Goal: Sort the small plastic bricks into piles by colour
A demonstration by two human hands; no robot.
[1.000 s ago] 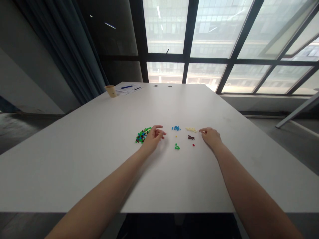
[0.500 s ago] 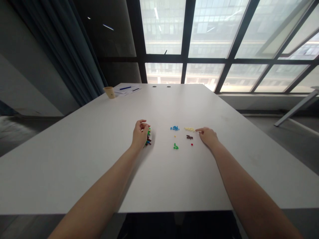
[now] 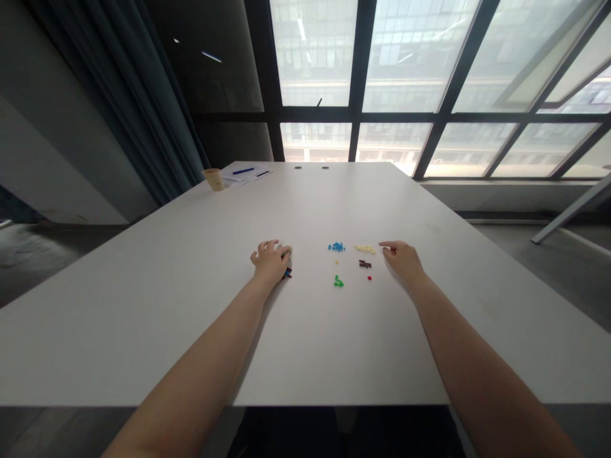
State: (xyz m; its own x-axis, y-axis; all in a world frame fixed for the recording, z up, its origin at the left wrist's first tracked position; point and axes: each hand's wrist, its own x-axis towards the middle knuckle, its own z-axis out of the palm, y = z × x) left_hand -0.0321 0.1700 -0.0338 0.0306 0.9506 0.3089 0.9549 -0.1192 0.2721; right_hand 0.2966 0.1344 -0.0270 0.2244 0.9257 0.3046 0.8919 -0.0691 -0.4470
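My left hand point(image 3: 270, 262) rests over a mixed pile of small coloured toy bricks point(image 3: 287, 273), its fingers spread. The hand hides much of that pile, and dark, blue and cream pieces show along its right side. My right hand point(image 3: 401, 257) is just right of a row of cream bricks point(image 3: 365, 249), apart from them. Its index finger stretches left, the other fingers are bent, and no piece shows in it. Between the hands lie blue bricks point(image 3: 337, 247), a single yellow brick point(image 3: 337, 262), green bricks point(image 3: 338, 282), dark brown bricks point(image 3: 365, 264) and one red brick point(image 3: 369, 278).
All of this lies on a large white table point(image 3: 305, 343). At its far left stand a tan cup point(image 3: 214, 180) and papers point(image 3: 238, 176) with a blue pen point(image 3: 243, 171) on them. Windows rise behind the table, and a curtain point(image 3: 119, 95) hangs at left.
My left hand has lowered over the mixed pile and its fingers have spread. My right hand has drawn slightly to the right, away from the cream bricks.
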